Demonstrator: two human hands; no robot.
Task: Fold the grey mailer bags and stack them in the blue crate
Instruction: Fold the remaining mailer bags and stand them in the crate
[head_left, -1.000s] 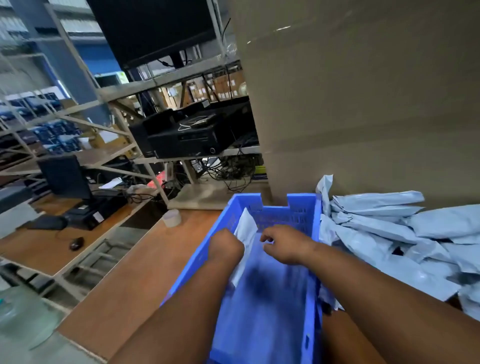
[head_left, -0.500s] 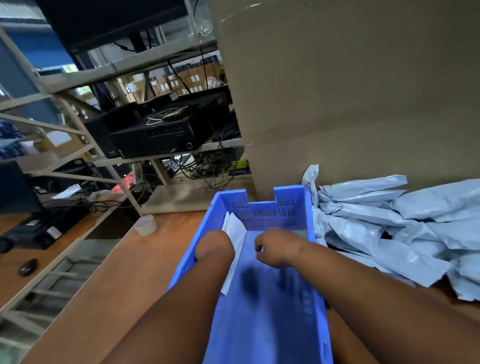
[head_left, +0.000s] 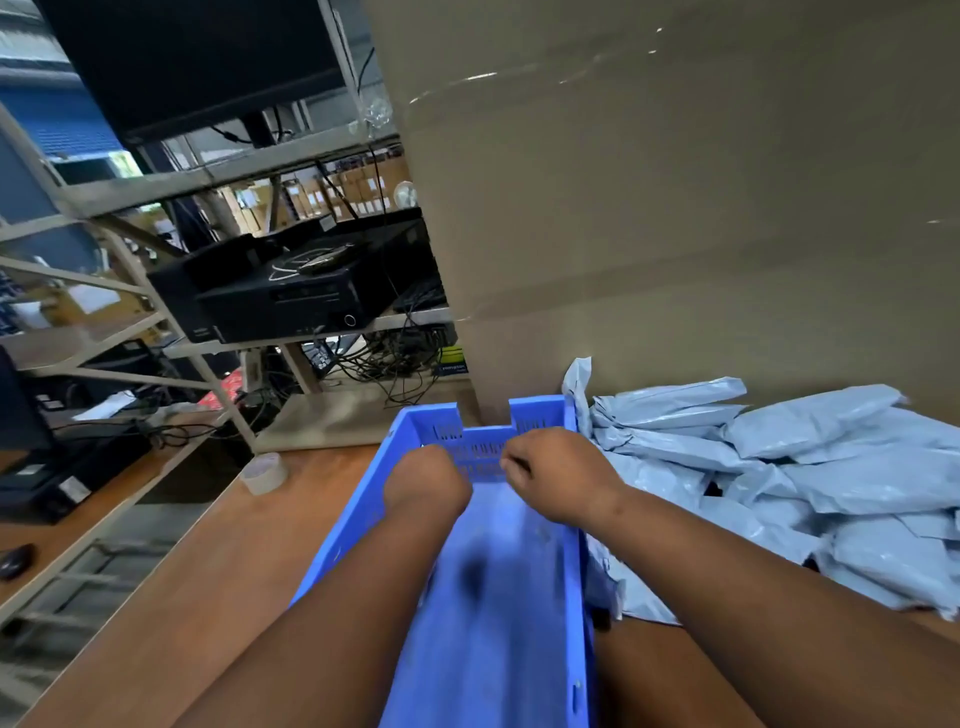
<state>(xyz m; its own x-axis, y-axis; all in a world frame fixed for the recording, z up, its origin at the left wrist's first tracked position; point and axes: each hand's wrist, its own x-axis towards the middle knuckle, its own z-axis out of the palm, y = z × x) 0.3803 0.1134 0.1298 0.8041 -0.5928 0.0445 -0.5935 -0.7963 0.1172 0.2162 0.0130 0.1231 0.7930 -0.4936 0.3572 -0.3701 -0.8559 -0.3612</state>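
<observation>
Your 2 hands reach deep into blue slotted plastic crate (head_left: 524, 597) at its far end. Left hand (head_left: 427, 480): fingers hidden, cannot tell. Right hand (head_left: 558, 475): fingers curled, contents unseen. Crate floor shows bare; heap of grey plastic mailer bags (head_left: 779, 478) waits unfolded beside crate's right wall.

Brown wooden table (head_left: 171, 597) carries blue crate (head_left: 353, 514), grey mailer bags (head_left: 810, 467) heaped beside it, tape roll (head_left: 264, 472), cardboard box (head_left: 675, 234)

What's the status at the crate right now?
Both hands inside blue crate, left hand and right hand grip unclear. Grey mailer bags piled right of crate. Nothing blocking.
</observation>
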